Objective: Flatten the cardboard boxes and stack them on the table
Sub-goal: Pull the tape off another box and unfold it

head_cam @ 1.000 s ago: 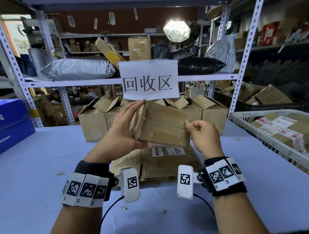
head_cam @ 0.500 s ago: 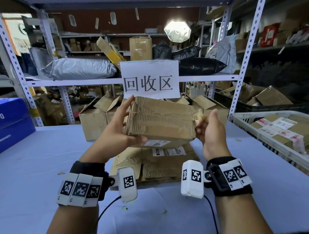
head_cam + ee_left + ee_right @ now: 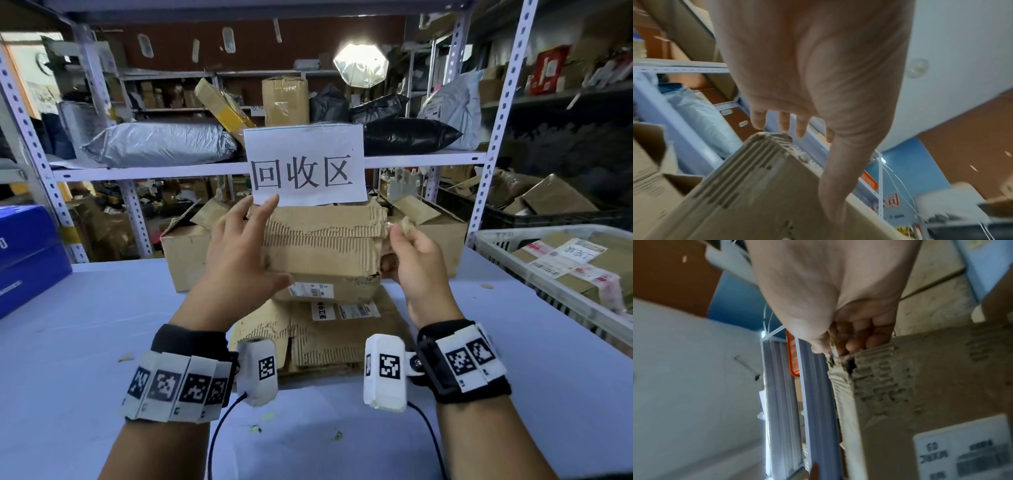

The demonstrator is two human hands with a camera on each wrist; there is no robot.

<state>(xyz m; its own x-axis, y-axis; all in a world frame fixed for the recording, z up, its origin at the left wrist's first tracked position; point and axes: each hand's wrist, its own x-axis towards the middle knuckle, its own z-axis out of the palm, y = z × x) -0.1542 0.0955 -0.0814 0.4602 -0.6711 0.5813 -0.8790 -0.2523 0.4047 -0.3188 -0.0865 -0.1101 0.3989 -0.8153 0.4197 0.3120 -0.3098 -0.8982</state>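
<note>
I hold a worn cardboard box [image 3: 325, 253] above the blue table [image 3: 102, 325]. My left hand [image 3: 257, 243] grips its left end, fingers straight up along it and thumb across the lower front. In the left wrist view the thumb of my left hand [image 3: 818, 81] lies on the box [image 3: 756, 186]. My right hand [image 3: 400, 236] is at the box's right end and pinches a strip of tape [image 3: 406, 224] between thumb and forefinger. In the right wrist view the curled fingers of my right hand [image 3: 849, 337] sit at the torn corner of the box [image 3: 941, 378]. Flattened cardboard [image 3: 318, 339] lies stacked below.
Open cardboard boxes [image 3: 185, 257] stand at the back of the table under a paper sign [image 3: 305, 168]. A white basket [image 3: 496, 240] of parcels is at the right. Blue boxes [image 3: 27, 253] sit at the left. Shelf uprights [image 3: 493, 137] rise behind.
The box has turned so its long face is toward me and has risen slightly. My right hand went to its right end and now pulls a tape strip up from it.
</note>
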